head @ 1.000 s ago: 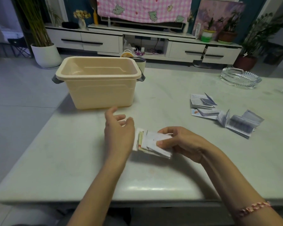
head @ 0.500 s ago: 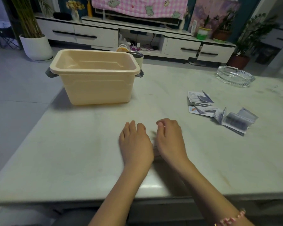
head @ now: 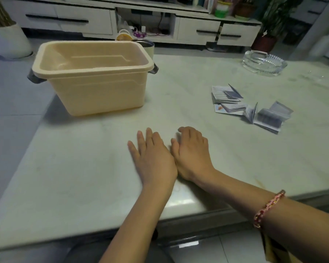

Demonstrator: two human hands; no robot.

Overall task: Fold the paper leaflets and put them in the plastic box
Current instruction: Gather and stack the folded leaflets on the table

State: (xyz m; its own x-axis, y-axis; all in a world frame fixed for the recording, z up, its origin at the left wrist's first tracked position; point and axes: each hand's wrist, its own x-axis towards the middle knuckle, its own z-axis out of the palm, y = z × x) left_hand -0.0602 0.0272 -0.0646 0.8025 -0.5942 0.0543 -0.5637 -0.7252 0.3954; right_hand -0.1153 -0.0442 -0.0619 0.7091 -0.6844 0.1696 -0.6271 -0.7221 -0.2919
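The leaflet you had half-folded and showing between your hands 1 s ago is out of sight now. Both hands have come down over that spot, so it's prob. flat under them, near the front edge of the table [head: 74,168], about centre. L hand [head: 153,155] lies palm-down, fingers straight and a bit spread. R hand [head: 193,150] sits right beside it, thumb sides touching, fingers slightly bent w/ tips down on the top. Neither shows anything gripped, so it reads as pressing, not pinching, though what's under the palms can't be seen. My read: you've gone from shaping the fold to creasing it, so this one is nearly done. Next you'd lift it and carry it fwd-left to the box [head: 99,92]. The box stands well apart from your hands at the far left of the table, open-topped, w/ nothing visible inside, so the task is early. The pile [head: 227,96] to your right looks as it did, w/ a looser one [head: 268,118] splayed open just beyond it, so several are left. An ashtray [head: 264,62] sits further back right, out of the way. Watch for the fold springing open when you lift off.
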